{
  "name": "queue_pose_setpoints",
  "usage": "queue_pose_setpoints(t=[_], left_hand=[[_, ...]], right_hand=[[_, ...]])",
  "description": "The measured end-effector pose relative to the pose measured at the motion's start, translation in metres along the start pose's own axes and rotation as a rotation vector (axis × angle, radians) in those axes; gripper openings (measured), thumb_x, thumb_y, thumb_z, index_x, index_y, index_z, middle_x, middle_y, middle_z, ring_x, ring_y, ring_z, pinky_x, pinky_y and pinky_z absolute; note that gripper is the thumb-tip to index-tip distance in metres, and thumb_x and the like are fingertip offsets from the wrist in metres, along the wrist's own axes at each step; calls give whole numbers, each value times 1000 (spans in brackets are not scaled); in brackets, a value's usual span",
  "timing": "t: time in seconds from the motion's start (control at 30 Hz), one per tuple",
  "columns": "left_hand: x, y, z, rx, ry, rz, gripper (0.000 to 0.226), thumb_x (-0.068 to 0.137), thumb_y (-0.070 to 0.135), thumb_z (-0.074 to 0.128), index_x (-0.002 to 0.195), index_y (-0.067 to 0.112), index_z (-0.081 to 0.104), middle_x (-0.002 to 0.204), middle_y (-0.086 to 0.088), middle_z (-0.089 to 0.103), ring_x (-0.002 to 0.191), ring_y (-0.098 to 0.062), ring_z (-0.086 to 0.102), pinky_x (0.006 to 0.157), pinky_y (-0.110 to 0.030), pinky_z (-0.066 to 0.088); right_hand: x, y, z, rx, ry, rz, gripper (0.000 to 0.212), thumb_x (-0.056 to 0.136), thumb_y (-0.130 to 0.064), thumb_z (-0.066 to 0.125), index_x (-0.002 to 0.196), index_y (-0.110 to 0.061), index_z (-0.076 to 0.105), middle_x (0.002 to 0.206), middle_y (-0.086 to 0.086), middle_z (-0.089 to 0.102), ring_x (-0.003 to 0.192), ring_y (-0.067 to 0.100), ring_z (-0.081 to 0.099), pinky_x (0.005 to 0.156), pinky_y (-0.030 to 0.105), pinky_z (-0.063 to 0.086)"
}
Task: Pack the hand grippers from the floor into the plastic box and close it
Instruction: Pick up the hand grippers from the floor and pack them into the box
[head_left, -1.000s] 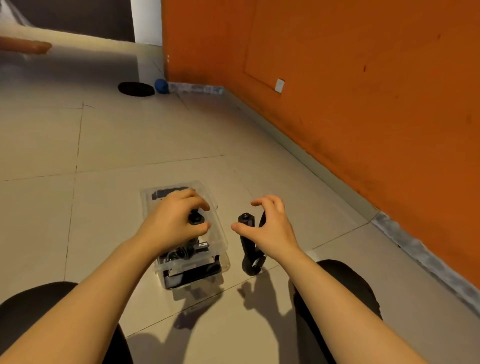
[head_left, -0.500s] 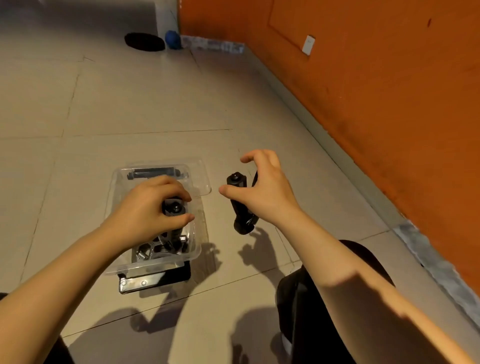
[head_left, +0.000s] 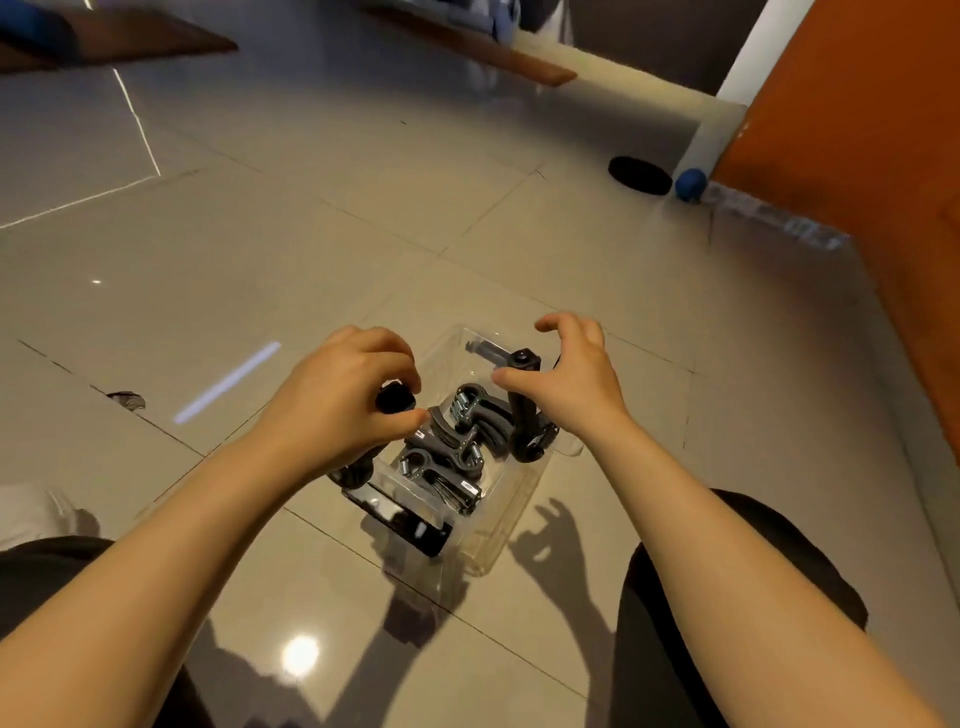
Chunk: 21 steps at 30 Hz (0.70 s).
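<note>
Over clear plastic box (head_left: 511, 499), hands gripping black grippers

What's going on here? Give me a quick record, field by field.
left hand: grips a black hand gripper at the box's left edge
right hand: holds another black gripper upright at the box's right side
plastic box: clear, open, on the floor
inside box: several grippers piled together
floor: beige tiles
</note>
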<state>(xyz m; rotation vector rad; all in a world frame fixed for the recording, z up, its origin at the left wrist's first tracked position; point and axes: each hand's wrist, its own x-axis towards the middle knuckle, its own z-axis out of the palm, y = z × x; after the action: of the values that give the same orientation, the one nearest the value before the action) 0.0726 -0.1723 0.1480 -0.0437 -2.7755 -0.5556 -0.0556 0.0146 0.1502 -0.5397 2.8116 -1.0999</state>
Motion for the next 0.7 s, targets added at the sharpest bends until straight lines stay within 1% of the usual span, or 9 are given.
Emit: queue_pose_setpoints(t=[0.13,0.23,0.3,0.37,0.43,0.53,0.6,0.63,0.7], left_hand=[[-29,21,1,2,106,-182,26,75,43,67,88,22,67,103,4,61,98,-18,53,79,-32,45],[-49,45,8,-12,182,-309,31,77,46,66,99,25,65,106,6,61,101,-16,52,83,-31,43],[-46,61,3,34,146,-371,30,78,47,65,99,26,64,106,6,60,101,-14,49,83,-31,44],[-35,76,-10,96,92,-397,24,78,45,65,93,26,63,103,5,58,97,-14,47,81,-33,44],[-27,80,-16,106,120,-419,22,79,43,64,91,25,63,104,6,57,99,-14,46,79,-29,40],[-20,77,-13,78,201,-527,21,77,42,63,90,26,63,107,8,56,105,-15,47,81,-25,34],[-8,76,-6,80,204,-541,20,75,41,63,87,26,64,108,8,56,106,-14,47,81,-24,33],[-2,78,-3,96,204,-519,21,74,42,61,86,25,65,106,8,56,106,-14,47,81,-24,33],[12,86,2,110,226,-479,26,73,46,56,84,24,66,102,11,55,105,-12,46,81,-23,31]], right_hand=[[-8,-28,-9,26,-121,-195,64,69,-42,77,122,-29,45,129,-7,34,104,11,45,74,22,36],[-13,-29,-17,51,-244,-304,63,72,-38,78,124,-28,44,135,-6,30,111,7,35,74,12,31],[-11,-21,-25,77,-247,-327,62,72,-35,78,124,-27,45,138,-4,29,111,5,32,83,17,31],[-3,-8,-31,99,-231,-320,63,72,-34,79,125,-26,45,139,-4,27,111,5,31,85,20,30],[11,10,-35,112,-238,-312,64,71,-35,79,125,-27,45,139,-4,28,111,5,31,88,22,29],[40,34,-45,123,-273,-299,67,68,-38,80,124,-29,45,134,-6,35,113,8,35,90,27,33],[64,42,-48,190,-297,-217,66,65,-39,82,120,-30,46,127,-6,44,112,14,43,85,29,41],[75,42,-47,228,-314,-181,64,64,-39,82,117,-30,47,124,-4,47,110,16,46,77,28,43],[92,37,-43,258,-343,-183,60,63,-38,83,113,-30,50,121,-3,50,106,16,49,67,23,41]])
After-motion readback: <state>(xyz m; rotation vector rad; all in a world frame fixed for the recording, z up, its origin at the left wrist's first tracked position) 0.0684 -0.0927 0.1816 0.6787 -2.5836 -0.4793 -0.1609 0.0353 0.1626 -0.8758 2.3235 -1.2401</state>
